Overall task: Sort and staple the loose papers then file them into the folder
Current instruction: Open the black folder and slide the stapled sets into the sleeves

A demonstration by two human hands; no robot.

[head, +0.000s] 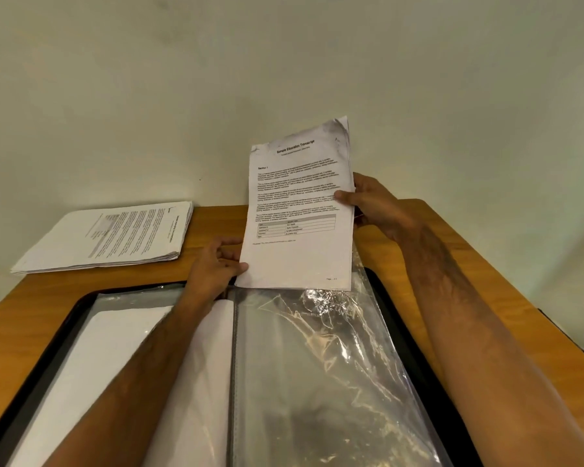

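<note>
A stapled set of printed sheets point(300, 210), headed "Sample Education Transcript", stands nearly upright above the open black folder point(398, 318). Its bottom edge sits at the mouth of a clear plastic sleeve point(317, 358) on the folder's right page. My right hand point(375, 207) grips the set's right edge, thumb on the front. My left hand point(216, 267) pinches its lower left corner. A sleeve on the folder's left page holds white paper point(108, 358).
A stack of loose printed papers point(115, 237) lies on the wooden table point(452, 237) at the far left. A pale wall rises right behind the table. The folder covers most of the near table.
</note>
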